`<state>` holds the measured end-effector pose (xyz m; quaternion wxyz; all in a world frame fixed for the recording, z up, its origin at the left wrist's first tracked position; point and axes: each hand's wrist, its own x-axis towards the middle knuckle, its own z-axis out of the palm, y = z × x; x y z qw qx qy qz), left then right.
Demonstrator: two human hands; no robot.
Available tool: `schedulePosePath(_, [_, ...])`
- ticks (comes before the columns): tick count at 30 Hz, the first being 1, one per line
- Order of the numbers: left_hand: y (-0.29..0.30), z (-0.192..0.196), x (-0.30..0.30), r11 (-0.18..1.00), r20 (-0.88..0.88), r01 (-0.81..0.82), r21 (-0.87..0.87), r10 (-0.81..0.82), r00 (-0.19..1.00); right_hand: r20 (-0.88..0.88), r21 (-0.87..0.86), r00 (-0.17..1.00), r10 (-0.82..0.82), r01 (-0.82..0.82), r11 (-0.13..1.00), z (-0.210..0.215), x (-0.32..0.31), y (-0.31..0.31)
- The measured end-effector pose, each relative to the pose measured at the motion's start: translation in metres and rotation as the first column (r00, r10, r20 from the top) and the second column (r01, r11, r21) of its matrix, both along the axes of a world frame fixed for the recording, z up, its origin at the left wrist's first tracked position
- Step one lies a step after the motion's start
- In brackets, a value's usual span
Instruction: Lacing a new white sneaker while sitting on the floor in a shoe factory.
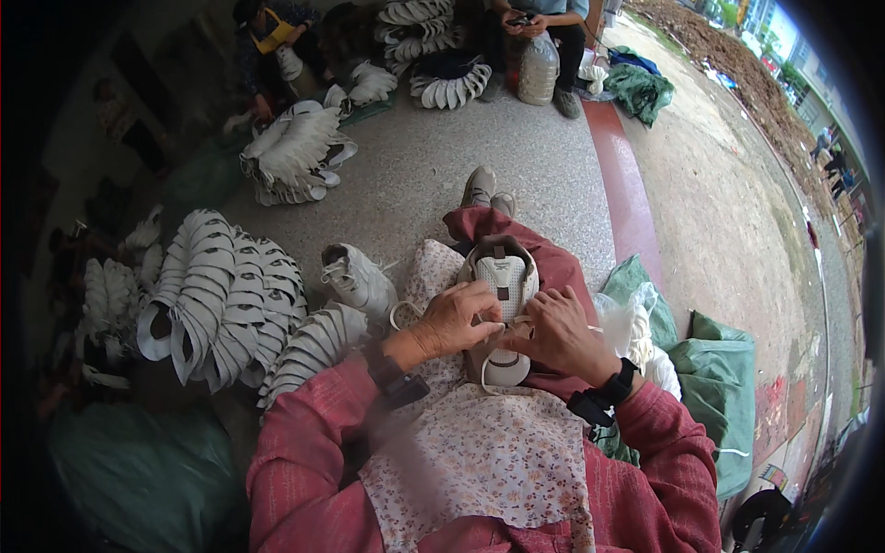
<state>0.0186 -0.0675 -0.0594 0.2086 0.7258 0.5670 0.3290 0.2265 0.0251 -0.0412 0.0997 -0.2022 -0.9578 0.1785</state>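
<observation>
A white shoe upper [501, 276] with a grey tongue lies on my lap, toe toward me. My left hand [454, 319] pinches a white lace at the shoe's left side, fingers closed on it. My right hand [556, 330] grips the shoe's right edge beside the lace holes. A loop of white lace [402, 313] trails left of my left hand. A floral apron [479, 452] covers my lap under the shoe. Both wrists wear black bands.
A finished white laced shoe [358, 278] sits on the floor to my left. Stacks of white shoe uppers [226, 300] fan out at left and farther back [295, 152]. Green sacks [714, 387] lie at right. Other people sit at the top [535, 23], beside a plastic jug [537, 69].
</observation>
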Motion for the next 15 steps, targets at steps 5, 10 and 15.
schedulePosePath(5, [-0.002, -0.007, 0.004, 1.000, 0.097, -0.025, 0.003, 0.025, 0.995, 0.077, 0.099, 0.987, -0.142, 0.135, 0.986, -0.015, -0.005, -0.004])
schedulePosePath(10, [-0.003, 0.008, -0.004, 0.928, 0.636, 0.082, -0.364, 0.183, 0.749, 0.076, 0.167, 0.990, -0.122, 0.108, 0.980, -0.024, -0.010, -0.006])
schedulePosePath(15, [0.004, 0.112, -0.025, 0.998, 0.872, 0.066, 0.020, -0.050, 0.487, 0.081, 0.162, 0.988, -0.133, 0.119, 0.980, -0.025, -0.005, -0.005])
